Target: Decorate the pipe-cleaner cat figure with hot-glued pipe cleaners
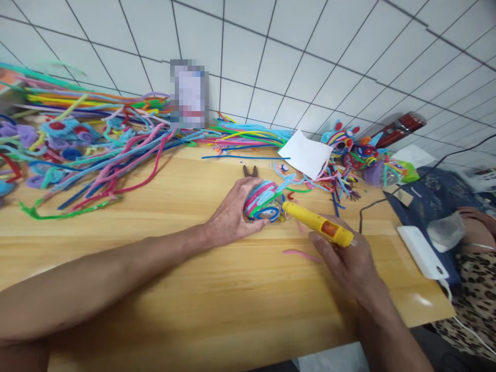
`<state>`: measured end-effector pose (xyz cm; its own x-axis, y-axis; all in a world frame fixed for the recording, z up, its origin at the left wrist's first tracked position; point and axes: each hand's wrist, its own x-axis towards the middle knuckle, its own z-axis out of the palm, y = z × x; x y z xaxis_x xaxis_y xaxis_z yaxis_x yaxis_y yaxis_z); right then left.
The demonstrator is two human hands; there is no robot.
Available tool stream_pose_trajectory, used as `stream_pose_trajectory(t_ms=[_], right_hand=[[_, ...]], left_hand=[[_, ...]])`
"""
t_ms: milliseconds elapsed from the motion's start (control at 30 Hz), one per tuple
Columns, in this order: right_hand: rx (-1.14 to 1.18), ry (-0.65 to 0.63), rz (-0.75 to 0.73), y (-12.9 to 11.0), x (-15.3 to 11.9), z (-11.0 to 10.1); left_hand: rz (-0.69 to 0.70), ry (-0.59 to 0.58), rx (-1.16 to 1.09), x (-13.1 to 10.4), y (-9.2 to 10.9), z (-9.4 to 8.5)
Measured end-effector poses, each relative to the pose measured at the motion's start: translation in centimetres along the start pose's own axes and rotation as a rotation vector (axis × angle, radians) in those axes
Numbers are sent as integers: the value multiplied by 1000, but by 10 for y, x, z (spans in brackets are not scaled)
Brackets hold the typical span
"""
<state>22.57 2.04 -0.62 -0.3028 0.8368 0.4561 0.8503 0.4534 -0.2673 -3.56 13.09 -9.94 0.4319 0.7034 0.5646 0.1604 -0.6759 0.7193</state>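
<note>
A round craft piece wound with pink, blue and green fuzzy stems is held against the wooden table by my left hand, its fingers wrapped round the left side. My right hand grips a yellow hot glue gun, whose tip points left at the right side of the craft piece. Whether the tip touches it is too small to tell. Just behind my left hand lie dark-handled pliers. A pink stem piece rests near my right hand.
Heaps of colourful fuzzy stems cover the back left. White paper, finished stem figures and a red cylinder stand or lie at the back right. A white power strip lies at the right edge, beside a seated person.
</note>
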Motion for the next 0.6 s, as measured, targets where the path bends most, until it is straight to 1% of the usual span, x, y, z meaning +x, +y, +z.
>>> stream_pose_trajectory(t_ms=[133,267,367,467,533,600], right_hand=[[170,-30,182,8,3,-4],[294,-52,320,21,6,-3],[397,-32,357,29,7,-2],[497,-30,369,33,10,-1],[510,-60,371,34,11,1],[466,-104,351,35,11,3]], left_hand=[[20,-42,8,1,-1,-2],[-51,-30,-21,2,-6,0],[-107,-1,-81,1,-8,1],[-146,-9,-160,-2,-7,0],[-169,-24,-185,-3,-6,-1],[-187,-35,-188,-4,-6,-2]])
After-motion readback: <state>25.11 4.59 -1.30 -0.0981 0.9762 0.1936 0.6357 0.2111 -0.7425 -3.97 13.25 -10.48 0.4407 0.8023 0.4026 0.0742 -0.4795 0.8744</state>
